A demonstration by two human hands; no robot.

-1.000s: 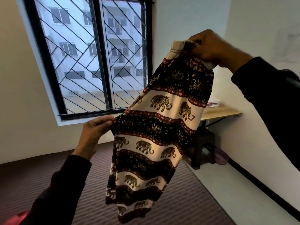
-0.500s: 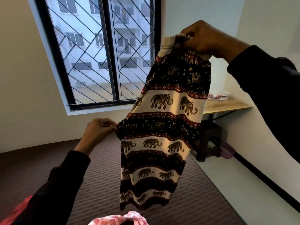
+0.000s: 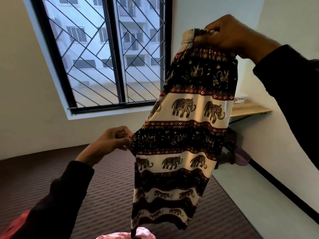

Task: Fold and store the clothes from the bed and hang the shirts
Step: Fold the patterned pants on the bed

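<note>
The right hand (image 3: 231, 34) is gripping the waistband of the elephant-print trousers (image 3: 181, 135), while the left hand (image 3: 110, 144) is pinching their edge lower down. Folding seems to be starting; next, probably, bringing the pinched edge across.

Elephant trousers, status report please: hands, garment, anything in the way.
Right hand grips waistband up high; left hand pinches side edge. Elephant trousers hang unfolded above the bed. Pink garment lies below the hem.

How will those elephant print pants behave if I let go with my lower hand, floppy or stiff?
Probably floppy: the elephant print pants hang in soft waves below the right hand. They look thin and light, since the left hand holds the side edge out with just a pinch. Released, that edge would likely swing back and hang straight.
</note>
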